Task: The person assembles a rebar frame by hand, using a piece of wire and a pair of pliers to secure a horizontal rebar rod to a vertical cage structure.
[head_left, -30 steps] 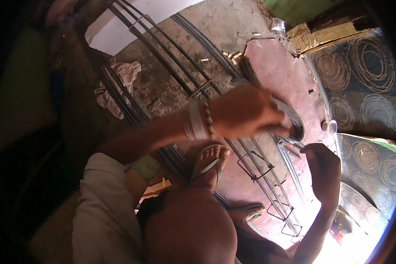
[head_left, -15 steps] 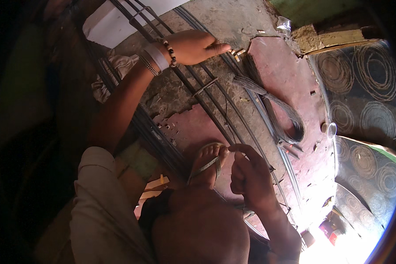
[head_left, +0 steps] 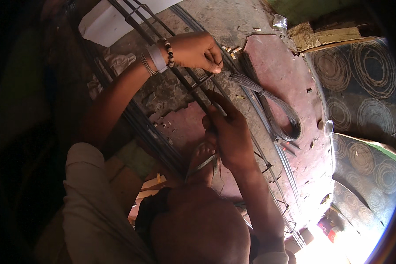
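Note:
My left hand (head_left: 196,52), with bracelets and a band at its wrist, is over a long cage of dark steel bars (head_left: 180,79). Its thumb and fingers are pinched together just above a square stirrup (head_left: 201,82); whatever they hold is too small to make out. Close below, my right hand (head_left: 229,138) reaches up to the same bars with its index finger toward the stirrup and the other fingers curled in. Its grip is partly hidden, and I cannot make out what is in it. A looped bundle of thin wire (head_left: 273,99) lies just right of both hands.
More long bars (head_left: 149,130) run along the left, and thin rods (head_left: 286,165) along the right. My sandalled foot (head_left: 202,160) is beside the cage. A white board (head_left: 104,24) lies at the far left, a clear cup (head_left: 326,127) at the right, near patterned fabric (head_left: 361,110).
My right hand has moved up and left from near my foot to the stirrup. My left hand's thumb and fingers have turned downward into a pinch beside it.

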`<state>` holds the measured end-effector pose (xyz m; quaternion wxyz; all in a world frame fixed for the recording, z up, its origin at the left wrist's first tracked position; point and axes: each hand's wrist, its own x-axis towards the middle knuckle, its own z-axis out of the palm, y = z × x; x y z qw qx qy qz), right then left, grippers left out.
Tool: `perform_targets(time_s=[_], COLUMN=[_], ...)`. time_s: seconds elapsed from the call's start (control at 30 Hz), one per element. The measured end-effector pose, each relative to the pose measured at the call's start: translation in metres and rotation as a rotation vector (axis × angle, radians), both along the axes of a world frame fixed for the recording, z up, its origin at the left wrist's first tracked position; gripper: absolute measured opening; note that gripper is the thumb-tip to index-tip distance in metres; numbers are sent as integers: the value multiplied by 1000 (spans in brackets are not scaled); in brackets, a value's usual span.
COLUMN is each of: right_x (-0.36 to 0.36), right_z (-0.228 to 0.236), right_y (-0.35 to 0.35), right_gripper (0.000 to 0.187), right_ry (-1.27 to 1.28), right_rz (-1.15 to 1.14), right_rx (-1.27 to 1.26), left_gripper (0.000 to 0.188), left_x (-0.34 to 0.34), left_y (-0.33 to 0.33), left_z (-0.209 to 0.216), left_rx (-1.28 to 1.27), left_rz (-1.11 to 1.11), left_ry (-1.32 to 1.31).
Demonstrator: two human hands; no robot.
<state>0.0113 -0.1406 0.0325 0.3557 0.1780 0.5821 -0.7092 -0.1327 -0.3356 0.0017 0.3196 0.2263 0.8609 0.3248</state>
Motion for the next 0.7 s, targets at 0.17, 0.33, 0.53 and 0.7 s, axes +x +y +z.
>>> perform_targets(time_s=[0.17, 0.33, 0.53, 0.7], right_x=[-1, 4, 3, 3], right_z=[5, 3, -7, -9], right_y=[-7, -19, -15, -18], right_gripper=[45, 44, 48, 47], right_ry=[8, -24, -133, -125], right_rz=[-44, -187, -362, -327], right_rx=[-9, -76, -331, -266], left_gripper=[20, 4, 23, 18], left_x=[7, 27, 31, 23], left_y=[-6, 4, 4, -11], left_z=[-5, 2, -6, 8], left_rx=[363, 558, 260, 388], left_rz=[3, -53, -275, -237], left_ry=[31, 360, 962, 470])
